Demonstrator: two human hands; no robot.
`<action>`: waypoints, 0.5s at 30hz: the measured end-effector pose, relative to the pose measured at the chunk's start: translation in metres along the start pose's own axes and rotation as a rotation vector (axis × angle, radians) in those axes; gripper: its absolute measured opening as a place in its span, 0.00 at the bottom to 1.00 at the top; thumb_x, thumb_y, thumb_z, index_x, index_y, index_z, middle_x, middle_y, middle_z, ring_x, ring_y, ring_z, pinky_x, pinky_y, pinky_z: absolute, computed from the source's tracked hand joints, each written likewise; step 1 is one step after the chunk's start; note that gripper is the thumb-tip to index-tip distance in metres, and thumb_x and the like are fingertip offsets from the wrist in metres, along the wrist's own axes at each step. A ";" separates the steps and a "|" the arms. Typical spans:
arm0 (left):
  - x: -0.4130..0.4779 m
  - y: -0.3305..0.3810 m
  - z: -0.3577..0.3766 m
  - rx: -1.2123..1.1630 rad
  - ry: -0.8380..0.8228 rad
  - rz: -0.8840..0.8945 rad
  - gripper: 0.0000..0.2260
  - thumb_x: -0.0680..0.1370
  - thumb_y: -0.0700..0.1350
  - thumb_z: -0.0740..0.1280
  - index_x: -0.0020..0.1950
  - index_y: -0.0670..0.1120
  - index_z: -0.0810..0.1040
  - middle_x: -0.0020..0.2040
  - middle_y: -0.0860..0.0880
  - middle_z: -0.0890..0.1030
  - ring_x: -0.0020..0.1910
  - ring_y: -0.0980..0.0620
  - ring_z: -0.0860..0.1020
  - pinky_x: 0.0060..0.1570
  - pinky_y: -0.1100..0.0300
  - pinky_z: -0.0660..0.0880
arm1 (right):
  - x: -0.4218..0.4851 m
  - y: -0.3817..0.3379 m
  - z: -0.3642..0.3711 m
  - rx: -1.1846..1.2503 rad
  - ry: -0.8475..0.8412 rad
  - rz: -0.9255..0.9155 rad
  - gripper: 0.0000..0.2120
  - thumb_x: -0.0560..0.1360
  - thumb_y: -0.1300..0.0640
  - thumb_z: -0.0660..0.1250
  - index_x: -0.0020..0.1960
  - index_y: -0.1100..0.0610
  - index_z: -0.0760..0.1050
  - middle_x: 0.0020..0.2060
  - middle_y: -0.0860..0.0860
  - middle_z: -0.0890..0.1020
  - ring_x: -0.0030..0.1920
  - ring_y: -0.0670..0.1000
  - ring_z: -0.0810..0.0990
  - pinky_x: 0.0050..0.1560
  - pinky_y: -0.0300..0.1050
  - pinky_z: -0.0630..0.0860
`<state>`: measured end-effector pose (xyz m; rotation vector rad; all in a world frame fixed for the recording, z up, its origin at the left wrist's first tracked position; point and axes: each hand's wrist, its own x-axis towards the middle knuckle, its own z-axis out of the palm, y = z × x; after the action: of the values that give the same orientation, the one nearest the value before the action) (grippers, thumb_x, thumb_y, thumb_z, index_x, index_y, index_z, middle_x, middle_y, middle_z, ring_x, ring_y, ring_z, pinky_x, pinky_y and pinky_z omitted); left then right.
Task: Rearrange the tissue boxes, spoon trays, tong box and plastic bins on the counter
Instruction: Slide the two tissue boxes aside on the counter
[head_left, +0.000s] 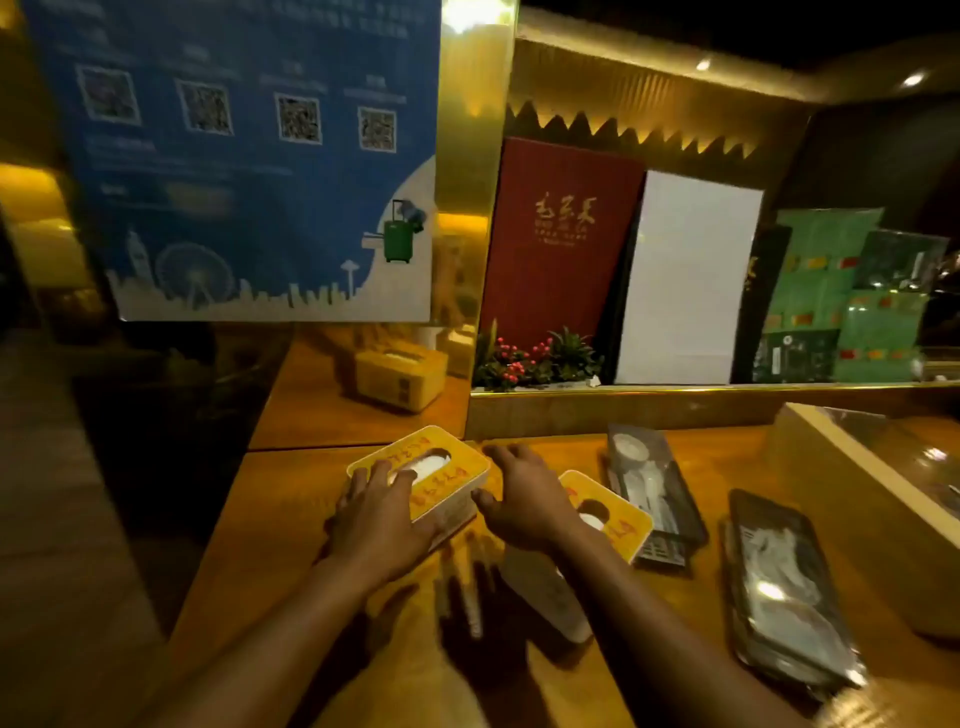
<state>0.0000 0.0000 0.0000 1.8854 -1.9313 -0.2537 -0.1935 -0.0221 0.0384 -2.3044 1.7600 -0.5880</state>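
A yellow-topped tissue box (447, 470) lies on the wooden counter (291, 519) near the mirrored wall. My left hand (376, 512) rests on its near left end, fingers spread over the lid. My right hand (524, 499) presses against its right end, so both hands hold it. A second yellow tissue box (623, 519) sits just right of my right wrist. Two dark spoon trays hold white spoons: one (654, 493) behind the second box, the other (784, 587) nearer on the right.
A pale wooden box (852, 467) with a clear lid stands at the far right. Behind a gold ledge (675, 389) stand a red menu (561, 234), a white board and a small red-berried plant (535, 358). A blue poster (234, 156) hangs left; the wall mirrors the tissue box.
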 end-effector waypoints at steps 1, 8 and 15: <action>0.000 -0.004 0.002 -0.003 0.000 0.015 0.31 0.72 0.68 0.65 0.72 0.56 0.70 0.75 0.50 0.65 0.73 0.45 0.61 0.66 0.45 0.69 | 0.006 -0.002 0.007 -0.030 -0.032 0.002 0.32 0.74 0.43 0.67 0.75 0.50 0.62 0.71 0.57 0.70 0.69 0.60 0.69 0.67 0.56 0.70; 0.002 -0.035 0.018 -0.104 0.099 0.088 0.21 0.74 0.54 0.72 0.67 0.61 0.76 0.77 0.50 0.61 0.77 0.46 0.57 0.66 0.42 0.72 | 0.029 -0.001 0.031 -0.211 -0.197 0.003 0.28 0.75 0.44 0.68 0.73 0.45 0.65 0.77 0.60 0.59 0.77 0.63 0.54 0.74 0.62 0.54; 0.005 -0.045 0.019 -0.406 0.057 -0.058 0.21 0.73 0.40 0.75 0.62 0.60 0.79 0.80 0.56 0.49 0.76 0.43 0.61 0.54 0.58 0.81 | 0.028 0.006 0.040 -0.138 -0.099 -0.047 0.13 0.75 0.45 0.68 0.58 0.45 0.73 0.58 0.54 0.79 0.65 0.58 0.71 0.72 0.60 0.57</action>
<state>0.0330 -0.0110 -0.0350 1.6584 -1.6399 -0.5582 -0.1763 -0.0545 0.0057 -2.4260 1.7563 -0.3642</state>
